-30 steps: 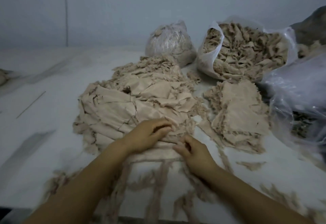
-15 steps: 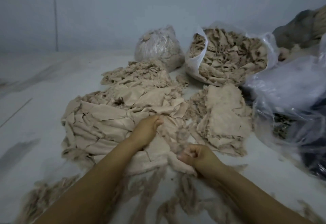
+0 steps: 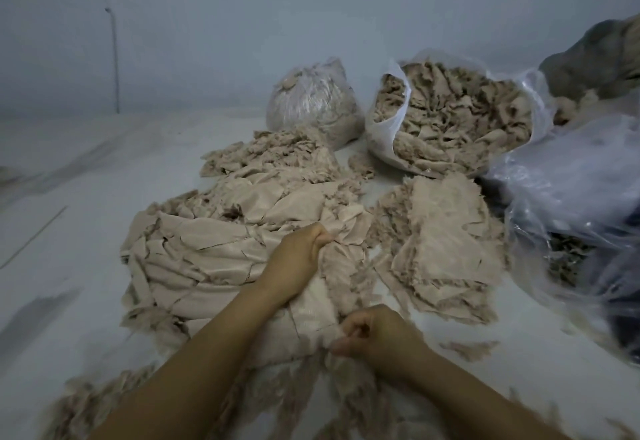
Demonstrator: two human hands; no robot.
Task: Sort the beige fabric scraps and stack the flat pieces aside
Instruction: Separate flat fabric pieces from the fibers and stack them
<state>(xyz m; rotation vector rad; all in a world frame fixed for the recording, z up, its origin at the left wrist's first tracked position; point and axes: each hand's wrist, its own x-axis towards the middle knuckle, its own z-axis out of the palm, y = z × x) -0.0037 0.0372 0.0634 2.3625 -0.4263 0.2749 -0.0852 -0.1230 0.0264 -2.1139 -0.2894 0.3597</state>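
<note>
Head view: both hands (image 3: 294, 263) grip beige scraps (image 3: 207, 252).

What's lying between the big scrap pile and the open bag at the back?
In the head view, a small loose clump of scraps on bare white table, between the big scrap pile and the open bag.

Fabric scraps (image 3: 221, 259): uniformly beige, plain, no print. Flat stack (image 3: 446, 245): same beige, frayed edges slightly greyer. Open bag (image 3: 384, 128): translucent white, beige contents. Tied bag (image 3: 311, 100): clear, silvery sheen. Work surface (image 3: 69, 266): off-white. Wall (image 3: 311, 6): pale blue-grey.
</note>
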